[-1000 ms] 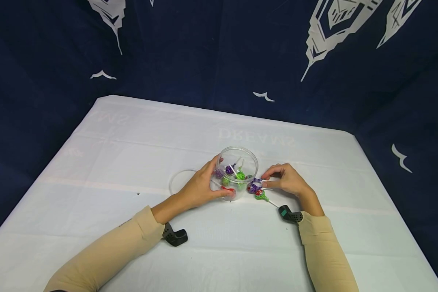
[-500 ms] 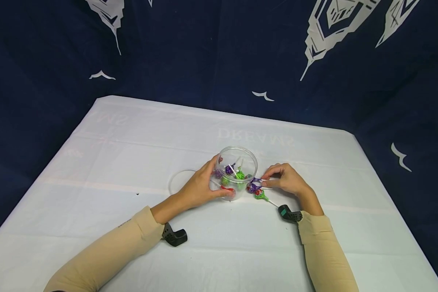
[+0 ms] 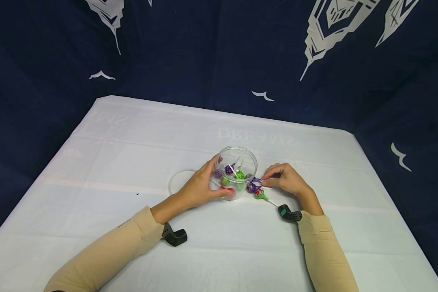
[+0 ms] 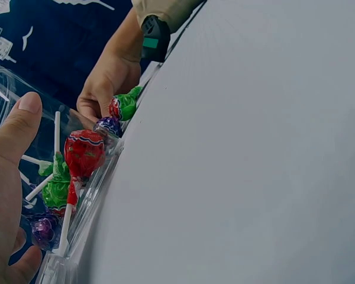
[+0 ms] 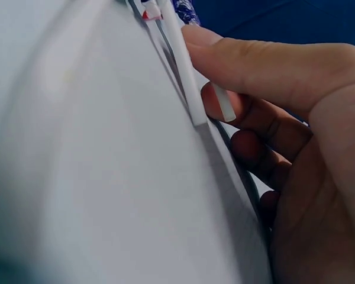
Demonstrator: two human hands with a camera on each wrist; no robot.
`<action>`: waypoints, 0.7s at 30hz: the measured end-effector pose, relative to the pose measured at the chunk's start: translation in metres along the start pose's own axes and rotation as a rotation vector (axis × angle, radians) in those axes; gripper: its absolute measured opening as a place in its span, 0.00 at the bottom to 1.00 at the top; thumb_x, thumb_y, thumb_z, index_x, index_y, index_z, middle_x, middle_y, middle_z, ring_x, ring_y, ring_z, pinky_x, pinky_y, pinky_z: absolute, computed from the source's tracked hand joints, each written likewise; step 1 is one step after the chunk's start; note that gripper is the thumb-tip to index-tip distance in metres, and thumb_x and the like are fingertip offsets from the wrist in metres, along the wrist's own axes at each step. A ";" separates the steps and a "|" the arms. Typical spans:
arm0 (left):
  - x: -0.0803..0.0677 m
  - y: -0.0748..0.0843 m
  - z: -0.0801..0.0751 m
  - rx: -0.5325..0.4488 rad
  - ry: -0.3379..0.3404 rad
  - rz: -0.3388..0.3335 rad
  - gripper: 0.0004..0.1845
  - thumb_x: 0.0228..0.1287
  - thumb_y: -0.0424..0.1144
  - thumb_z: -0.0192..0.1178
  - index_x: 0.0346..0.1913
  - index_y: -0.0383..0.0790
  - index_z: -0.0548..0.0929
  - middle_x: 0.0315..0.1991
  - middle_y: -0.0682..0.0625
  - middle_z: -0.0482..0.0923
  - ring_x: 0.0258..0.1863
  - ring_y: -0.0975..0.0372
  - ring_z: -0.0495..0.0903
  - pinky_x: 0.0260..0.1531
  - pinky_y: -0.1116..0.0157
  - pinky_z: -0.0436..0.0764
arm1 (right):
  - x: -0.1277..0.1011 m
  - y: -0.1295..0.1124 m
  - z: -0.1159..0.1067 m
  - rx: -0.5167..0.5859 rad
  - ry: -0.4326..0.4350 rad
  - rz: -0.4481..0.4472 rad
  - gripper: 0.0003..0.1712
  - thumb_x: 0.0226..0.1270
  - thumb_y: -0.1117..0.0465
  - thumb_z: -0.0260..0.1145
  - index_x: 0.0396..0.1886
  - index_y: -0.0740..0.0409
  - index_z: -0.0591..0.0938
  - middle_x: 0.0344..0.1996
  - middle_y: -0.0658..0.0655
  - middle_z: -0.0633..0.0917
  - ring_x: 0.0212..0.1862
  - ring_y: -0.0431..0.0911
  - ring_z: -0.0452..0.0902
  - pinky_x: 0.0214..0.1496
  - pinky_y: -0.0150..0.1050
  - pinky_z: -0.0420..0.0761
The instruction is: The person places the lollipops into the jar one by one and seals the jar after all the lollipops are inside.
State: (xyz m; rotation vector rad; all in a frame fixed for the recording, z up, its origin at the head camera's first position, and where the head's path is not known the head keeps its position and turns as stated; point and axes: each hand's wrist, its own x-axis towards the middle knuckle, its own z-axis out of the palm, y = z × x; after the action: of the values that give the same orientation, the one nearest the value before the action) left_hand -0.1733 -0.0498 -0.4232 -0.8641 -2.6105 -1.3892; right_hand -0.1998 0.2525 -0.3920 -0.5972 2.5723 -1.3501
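Head view showed a person at a white table (image 3: 95, 162) with both hands close to a clear tub (image 3: 238, 172). The left hand (image 3: 200, 187) was wrapped round the side of the tub, fingers curled on the plastic, holding it upright. Inside were lollipops in red, green and purple wrappers, their white sticks poking up.

Just to the right of the tub, three more lollipops lay on the table: a purple lollipop (image 3: 254, 185), a red one touching it, and a green lollipop (image 3: 260, 196) a bit nearer the person. The right hand (image 3: 286, 179) was down beside them. Its thumb and finger (image 5: 248, 68) were pinching at a white stick (image 5: 180, 71) that lay flat on the table. The right wrist view showed the fingertips on the stick, but I could not tell if the stick was off the table.

A clear round lid (image 3: 179, 182) lay behind the left hand.

The stick was thin and smooth, so it could have slipped out of the pinch. The other sweets touched each other, so a nudge could have rolled them away. If the left hand pushed too hard, the light tub could have tipped and spilled.
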 end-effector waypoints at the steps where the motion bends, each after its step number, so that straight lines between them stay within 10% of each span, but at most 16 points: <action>1: 0.000 0.000 0.000 0.000 0.000 0.000 0.59 0.51 0.52 0.77 0.77 0.37 0.51 0.72 0.39 0.61 0.69 0.50 0.66 0.67 0.52 0.65 | 0.000 0.000 0.000 -0.001 -0.001 0.005 0.04 0.51 0.76 0.75 0.29 0.73 0.87 0.32 0.67 0.86 0.37 0.46 0.74 0.43 0.36 0.71; 21: 0.000 0.000 0.000 -0.004 0.005 0.018 0.59 0.51 0.52 0.76 0.78 0.37 0.50 0.73 0.39 0.61 0.70 0.50 0.65 0.67 0.53 0.65 | 0.003 0.032 -0.002 0.087 0.061 -0.026 0.03 0.53 0.76 0.74 0.28 0.71 0.87 0.29 0.54 0.87 0.35 0.41 0.79 0.41 0.29 0.76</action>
State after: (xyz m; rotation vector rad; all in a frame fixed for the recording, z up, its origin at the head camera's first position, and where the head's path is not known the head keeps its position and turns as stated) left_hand -0.1738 -0.0496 -0.4237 -0.8807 -2.5907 -1.3907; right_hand -0.2120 0.2695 -0.4171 -0.5856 2.5453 -1.5025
